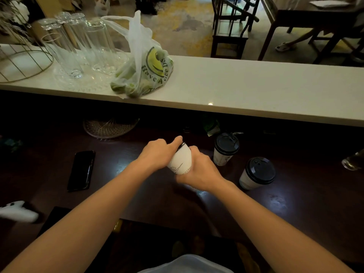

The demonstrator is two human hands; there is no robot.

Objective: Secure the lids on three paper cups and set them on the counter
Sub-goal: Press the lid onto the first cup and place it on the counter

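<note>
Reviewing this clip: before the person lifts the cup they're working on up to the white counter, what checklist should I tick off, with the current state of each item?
1. Right hand wrapped around the held cup: ok.
2. Left hand pressing on the black lid: ok.
3. Lid seated all round: cannot tell, the hands hide most of the rim.
4. Held cup upright: not ok, it tilts away from the person.
5. Bare stretch of white counter right of the plastic bag: ok.
6. Other two cups lidded: ok, both on the lower dark surface, not yet on the counter.

Both hands around white paper cup (180, 161), left hand (157, 153) pressing lid, right hand (198, 170) gripping
</note>
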